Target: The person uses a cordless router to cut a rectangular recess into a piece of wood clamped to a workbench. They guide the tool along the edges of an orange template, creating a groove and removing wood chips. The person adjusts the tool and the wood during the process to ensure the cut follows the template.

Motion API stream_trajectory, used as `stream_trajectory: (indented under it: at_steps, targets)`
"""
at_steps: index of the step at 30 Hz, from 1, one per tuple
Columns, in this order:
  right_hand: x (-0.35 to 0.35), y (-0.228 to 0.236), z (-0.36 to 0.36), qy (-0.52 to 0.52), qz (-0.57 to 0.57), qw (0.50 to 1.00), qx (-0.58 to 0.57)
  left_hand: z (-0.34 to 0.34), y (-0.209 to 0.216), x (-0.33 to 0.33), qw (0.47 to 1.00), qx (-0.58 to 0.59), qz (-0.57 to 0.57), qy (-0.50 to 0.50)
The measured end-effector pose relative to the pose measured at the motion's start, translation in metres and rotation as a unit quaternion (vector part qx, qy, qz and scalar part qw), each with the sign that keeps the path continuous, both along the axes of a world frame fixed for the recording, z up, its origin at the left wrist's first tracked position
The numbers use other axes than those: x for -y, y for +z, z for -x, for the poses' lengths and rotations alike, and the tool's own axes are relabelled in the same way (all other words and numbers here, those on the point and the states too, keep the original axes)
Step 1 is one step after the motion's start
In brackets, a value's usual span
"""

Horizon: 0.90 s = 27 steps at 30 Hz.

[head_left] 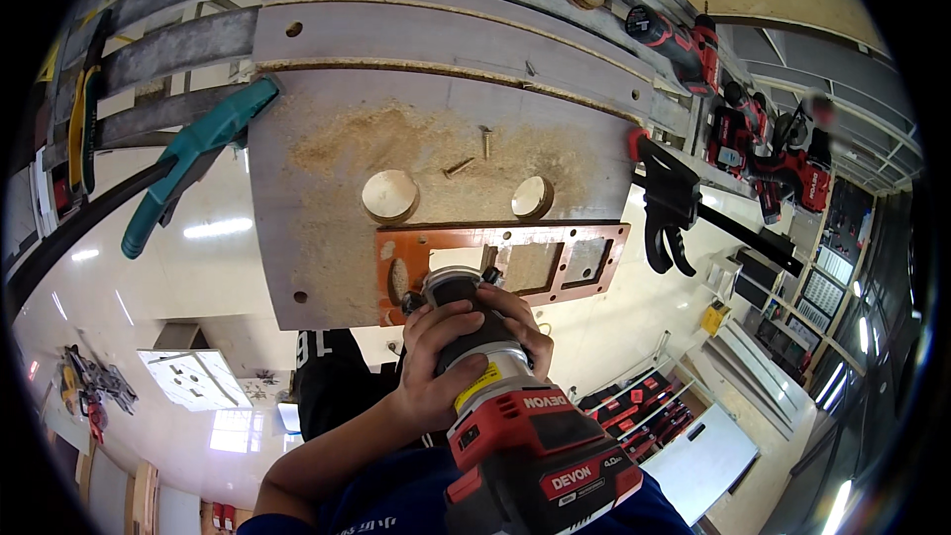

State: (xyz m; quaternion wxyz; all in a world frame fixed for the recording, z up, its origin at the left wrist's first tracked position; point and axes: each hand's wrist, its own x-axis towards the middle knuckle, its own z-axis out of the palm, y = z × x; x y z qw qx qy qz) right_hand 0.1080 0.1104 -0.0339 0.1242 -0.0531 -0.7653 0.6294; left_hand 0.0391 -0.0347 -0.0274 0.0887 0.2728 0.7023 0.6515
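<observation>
My left hand is wrapped around the body of a red and black cordless trim router. My right hand closes on its far right side, partly hidden behind the tool. The router's base sits at an orange template with square and round openings. Under that template lies a flat grey board strewn with sawdust. Two wooden discs, one at the left and another at the right, rest beyond the template. Two screws lie between and above them.
A teal clamp grips the board's left side, and a black and red bar clamp its right. A slatted bench runs behind. Cordless drills and other red tools lie at the right.
</observation>
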Motion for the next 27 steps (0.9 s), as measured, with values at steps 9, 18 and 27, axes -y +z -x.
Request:
stream_trajectory:
  at_steps: [9,18,27]
  targets:
    - [-0.018,-0.004,-0.023,-0.04,0.018,0.999,0.031,-0.007,0.002,-0.023,1.0,0.011,-0.02,-0.004]
    - [-0.029,-0.009,-0.035,-0.059,-0.022,0.997,0.038,-0.005,0.003,-0.035,0.999,0.008,-0.01,-0.044]
    - [-0.03,-0.008,-0.033,-0.048,-0.053,0.997,0.026,-0.009,0.001,-0.037,1.0,0.005,-0.022,-0.016]
